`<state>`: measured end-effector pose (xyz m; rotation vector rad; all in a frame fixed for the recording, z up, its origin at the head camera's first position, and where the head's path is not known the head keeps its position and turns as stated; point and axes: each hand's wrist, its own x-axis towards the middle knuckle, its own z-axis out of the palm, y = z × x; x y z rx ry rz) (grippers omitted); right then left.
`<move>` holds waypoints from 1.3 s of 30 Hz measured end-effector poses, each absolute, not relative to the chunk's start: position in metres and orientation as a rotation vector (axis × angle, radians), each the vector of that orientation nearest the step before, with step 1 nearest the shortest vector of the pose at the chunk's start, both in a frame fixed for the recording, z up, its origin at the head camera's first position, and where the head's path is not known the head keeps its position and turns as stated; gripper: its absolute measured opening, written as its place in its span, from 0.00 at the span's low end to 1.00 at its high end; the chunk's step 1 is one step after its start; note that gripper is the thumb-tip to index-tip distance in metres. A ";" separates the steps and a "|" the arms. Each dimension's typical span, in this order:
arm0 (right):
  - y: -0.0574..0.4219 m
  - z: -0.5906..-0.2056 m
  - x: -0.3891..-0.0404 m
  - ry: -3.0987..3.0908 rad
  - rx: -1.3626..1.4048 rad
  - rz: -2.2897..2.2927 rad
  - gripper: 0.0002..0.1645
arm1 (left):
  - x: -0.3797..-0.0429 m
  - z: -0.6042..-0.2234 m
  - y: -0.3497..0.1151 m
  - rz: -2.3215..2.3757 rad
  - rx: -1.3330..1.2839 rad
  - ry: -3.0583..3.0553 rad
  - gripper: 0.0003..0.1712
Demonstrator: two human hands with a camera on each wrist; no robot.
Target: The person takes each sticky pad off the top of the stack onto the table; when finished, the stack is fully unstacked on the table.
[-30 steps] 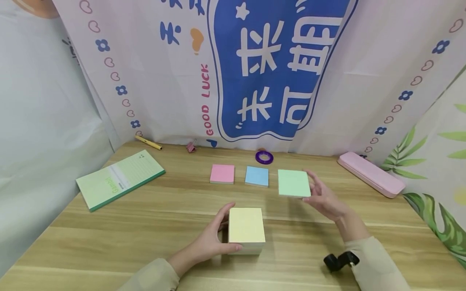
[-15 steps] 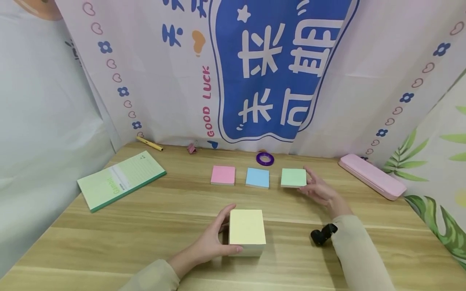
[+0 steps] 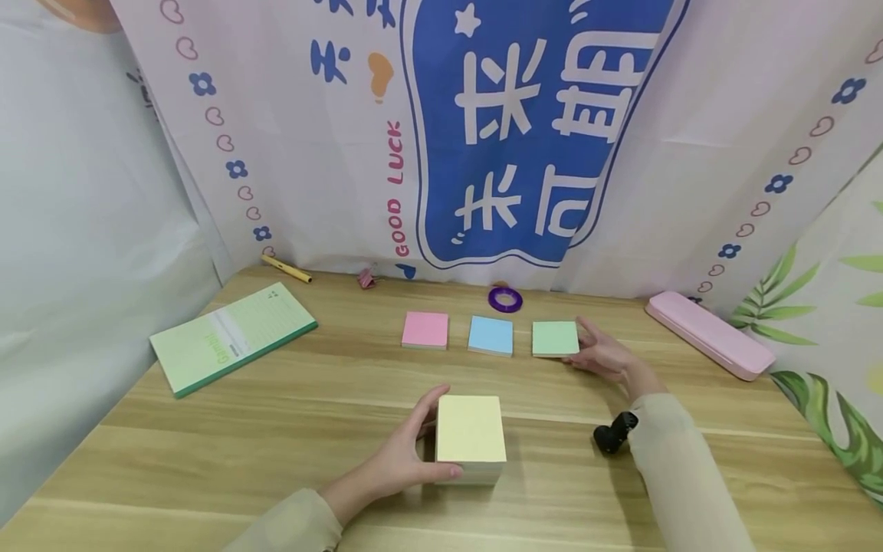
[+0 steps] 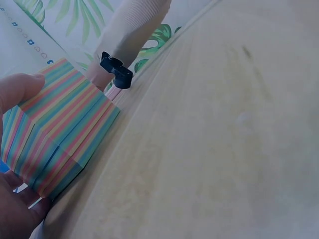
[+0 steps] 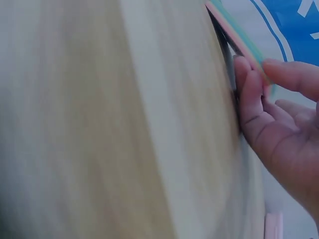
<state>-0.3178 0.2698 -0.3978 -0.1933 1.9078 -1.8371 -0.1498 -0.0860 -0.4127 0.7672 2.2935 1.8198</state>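
My left hand (image 3: 396, 454) grips a thick block of sticky notes (image 3: 471, 431) from its left side, thumb at the near face and fingers behind. Its top is pale yellow; in the left wrist view the sides of the block (image 4: 65, 132) show many coloured stripes. Farther right, my right hand (image 3: 608, 357) pinches a thin green-topped sticky note pad (image 3: 555, 338) by its right edge. The right wrist view shows thumb and fingers on this pad (image 5: 244, 44), which has green, yellow and pink layers. A blue pad (image 3: 490, 335) and a pink pad (image 3: 425, 330) lie left of it in a row.
A purple tape roll (image 3: 505, 299) lies behind the pads. Along the back are a pink binder clip (image 3: 366, 279) and a yellow pen (image 3: 287, 268). A green notebook (image 3: 233, 337) lies at left, a pink case (image 3: 710, 335) at right. A printed cloth (image 3: 331, 169) hangs behind the table.
My right hand has moved away from me and lowered the green pad into line with the blue and pink pads. My left hand has kept its grip on the block.
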 end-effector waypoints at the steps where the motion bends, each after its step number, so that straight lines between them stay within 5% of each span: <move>1: 0.272 -0.397 -0.318 1.935 -0.198 -1.815 0.54 | -0.150 -0.413 -0.086 1.821 0.767 2.291 0.53; 20: 0.291 -0.365 -0.290 2.126 -0.385 -1.730 0.51 | -0.148 -0.411 -0.085 1.815 0.762 2.283 0.54; 39: 0.199 -0.347 -0.216 1.775 -1.065 -1.738 0.42 | -0.151 -0.413 -0.085 1.820 0.772 2.296 0.54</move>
